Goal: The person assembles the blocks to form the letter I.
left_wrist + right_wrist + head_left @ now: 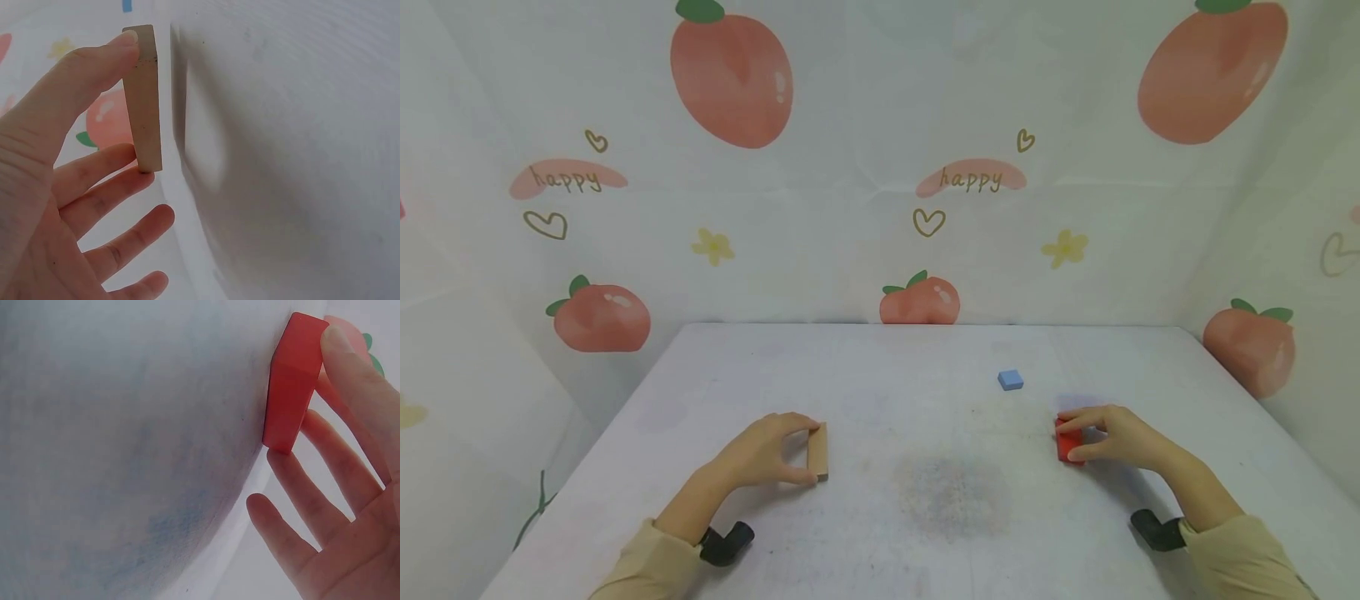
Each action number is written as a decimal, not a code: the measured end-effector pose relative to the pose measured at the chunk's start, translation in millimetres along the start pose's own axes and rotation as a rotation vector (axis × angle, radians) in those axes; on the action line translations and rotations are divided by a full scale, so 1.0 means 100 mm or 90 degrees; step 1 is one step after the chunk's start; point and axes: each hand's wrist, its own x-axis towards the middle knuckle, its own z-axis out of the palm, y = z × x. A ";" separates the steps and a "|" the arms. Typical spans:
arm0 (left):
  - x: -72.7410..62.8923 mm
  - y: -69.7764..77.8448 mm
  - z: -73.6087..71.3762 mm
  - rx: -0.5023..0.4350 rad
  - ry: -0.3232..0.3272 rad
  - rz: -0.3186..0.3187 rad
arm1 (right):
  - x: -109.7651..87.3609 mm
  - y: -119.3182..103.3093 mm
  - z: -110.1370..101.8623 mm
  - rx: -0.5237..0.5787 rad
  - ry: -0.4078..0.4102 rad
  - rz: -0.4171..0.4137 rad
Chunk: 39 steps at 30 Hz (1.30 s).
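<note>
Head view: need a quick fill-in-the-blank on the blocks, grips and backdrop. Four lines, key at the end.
1. The tan block is pinched by the person's ____ grip.
2. The person's right grip pinches a block coloured ____.
3. Of the two grips, the untouched blue block lies nearer the ____ one.
4. The word printed on the backdrop is ____.

Missing words: left; red; right; happy.

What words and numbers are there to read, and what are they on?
"happy": on the left pink patch of the cloth.
"happy": on the right pink patch of the cloth.
No numbers show, and no writing on the wooden block, red block or blue block.
</note>
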 end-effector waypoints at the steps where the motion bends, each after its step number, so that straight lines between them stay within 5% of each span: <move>1: 0.00 0.01 0.00 0.001 0.002 0.000 | 0.00 0.00 0.00 0.000 0.000 0.002; 39: 0.29 0.17 -0.02 -0.032 0.007 0.051 | 0.03 -0.03 -0.01 0.003 -0.011 0.044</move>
